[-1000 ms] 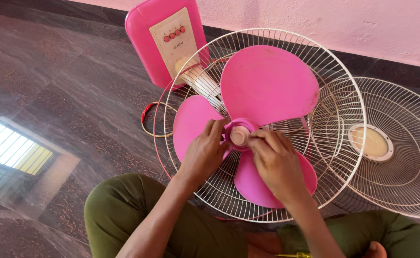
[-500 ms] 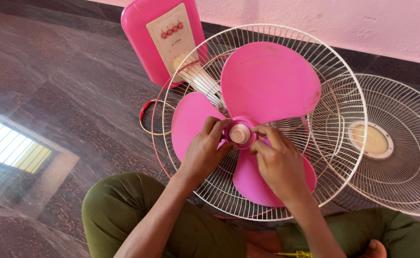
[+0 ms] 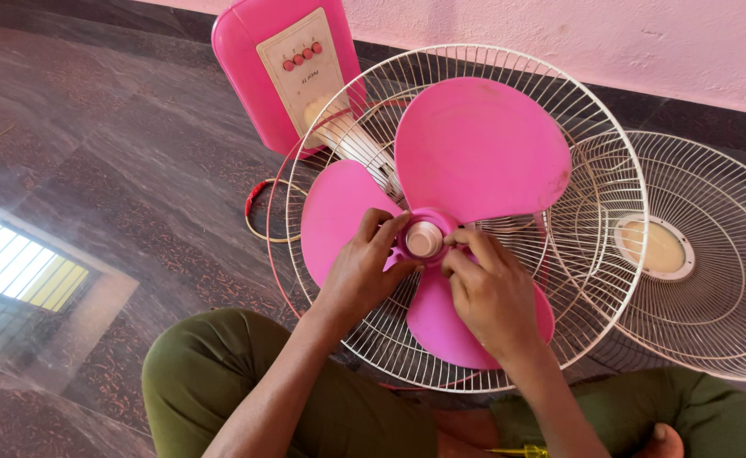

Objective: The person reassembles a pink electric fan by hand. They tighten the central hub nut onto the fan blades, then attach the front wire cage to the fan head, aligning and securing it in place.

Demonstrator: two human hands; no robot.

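Note:
A pink three-bladed fan blade lies inside a white wire rear guard on the floor in front of me. At its centre is a pink hub with a pale round cap. My left hand grips the hub from the left, fingers curled on it. My right hand holds the hub from the right, fingertips touching the cap's edge. Both hands cover part of the lower blades.
The fan's pink base with a cream button panel lies behind the guard. A loose front wire guard lies to the right. A red cord, my green-trousered legs, a yellow tool handle and the pink wall surround it.
My hands stay on the hub, fingers shifting slightly around the cap. The blades have turned a little and the view has drifted slightly.

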